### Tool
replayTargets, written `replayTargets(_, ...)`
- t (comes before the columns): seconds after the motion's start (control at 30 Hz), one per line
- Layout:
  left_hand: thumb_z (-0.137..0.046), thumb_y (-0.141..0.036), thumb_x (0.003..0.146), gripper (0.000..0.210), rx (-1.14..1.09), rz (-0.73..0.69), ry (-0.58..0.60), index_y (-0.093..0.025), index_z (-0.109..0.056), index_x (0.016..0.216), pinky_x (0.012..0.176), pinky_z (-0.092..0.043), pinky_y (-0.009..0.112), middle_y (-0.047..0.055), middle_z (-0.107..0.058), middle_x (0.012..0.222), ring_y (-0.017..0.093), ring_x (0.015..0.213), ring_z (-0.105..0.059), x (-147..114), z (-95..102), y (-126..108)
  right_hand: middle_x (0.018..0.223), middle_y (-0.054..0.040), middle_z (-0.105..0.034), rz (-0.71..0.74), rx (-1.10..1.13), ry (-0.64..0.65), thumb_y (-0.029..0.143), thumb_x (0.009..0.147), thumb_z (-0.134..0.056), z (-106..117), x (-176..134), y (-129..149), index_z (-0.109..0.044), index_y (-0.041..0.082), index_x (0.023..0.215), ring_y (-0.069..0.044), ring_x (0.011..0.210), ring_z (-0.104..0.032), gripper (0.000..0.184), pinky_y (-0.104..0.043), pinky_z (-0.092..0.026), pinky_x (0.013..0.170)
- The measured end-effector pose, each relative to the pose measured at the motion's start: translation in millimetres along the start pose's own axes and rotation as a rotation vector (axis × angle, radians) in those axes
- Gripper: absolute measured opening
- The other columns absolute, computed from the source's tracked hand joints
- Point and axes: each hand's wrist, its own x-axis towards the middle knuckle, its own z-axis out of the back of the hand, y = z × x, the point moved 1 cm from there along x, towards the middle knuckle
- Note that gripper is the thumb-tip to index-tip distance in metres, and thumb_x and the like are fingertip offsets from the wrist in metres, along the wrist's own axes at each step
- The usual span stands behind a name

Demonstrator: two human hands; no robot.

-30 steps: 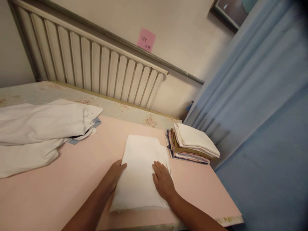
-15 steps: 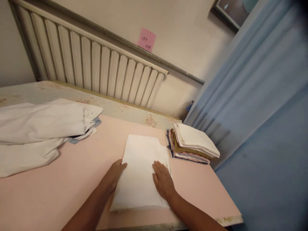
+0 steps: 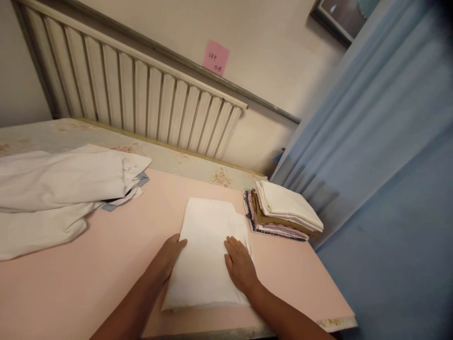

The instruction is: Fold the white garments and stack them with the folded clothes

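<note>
A folded white cloth (image 3: 207,255) lies flat on the pink table cover (image 3: 116,283), its long side pointing away from me. At its left edge is my left hand (image 3: 174,252), thumb on top and the other fingers mostly hidden along or under the fold; it grips that edge. My right hand (image 3: 241,265) rests flat near the right edge, fingers stretched out and palm down on the fabric. To the right stands a stack of folded cloths (image 3: 283,212), white on top, with brown, pink and dark blue patterned layers below.
Loose white garments (image 3: 63,184) with a bit of blue-grey fabric are heaped at the left. Behind the table a radiator (image 3: 148,94) runs along the wall, with a pink paper note (image 3: 215,57) above it. A blue curtain (image 3: 371,165) hangs close on the right.
</note>
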Motion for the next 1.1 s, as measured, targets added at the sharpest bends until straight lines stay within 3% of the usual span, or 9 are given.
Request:
replayTargets(0.53, -0.058, -0.033, 0.069, 0.020, -0.009, -0.004, -0.010, -0.016, -0.060, 0.079, 0.057, -0.044, 0.031, 0.004, -0.065, 0.068, 0.022, 0.066, -0.061, -2, -0.8, -3, 0.140, -0.0090, -0.050, 0.008, -0.011, -0.023, 0.015, 0.091, -0.043, -1, 0, 0, -0.049, 0.018, 0.134, -0.022, 0.135, -0.038, 0.044, -0.048, -0.034, 0.111)
replayTargets(0.8, -0.052, -0.029, 0.073, 0.012, 0.273, -0.044, -0.079, -0.018, -0.055, 0.075, 0.057, -0.040, 0.028, 0.002, -0.062, 0.070, 0.019, 0.066, -0.057, 3, 0.0, -3, 0.141, -0.0085, -0.049, -0.004, -0.012, -0.001, 0.015, 0.091, -0.043, 1, 0, 1, -0.049, 0.018, 0.134, -0.022, 0.135, -0.038, 0.044, -0.048, -0.033, 0.112)
replayTargets(1.1, -0.049, -0.032, 0.076, 0.013, 0.439, -0.088, -0.130, -0.021, -0.049, 0.069, 0.057, -0.035, 0.027, 0.000, -0.056, 0.065, 0.017, 0.063, -0.052, 14, 1.0, 7, 0.141, -0.0080, -0.049, 0.017, -0.008, -0.029, 0.016, 0.092, -0.043, -2, -1, 0, -0.048, 0.019, 0.135, -0.021, 0.136, -0.037, 0.044, -0.048, -0.033, 0.112)
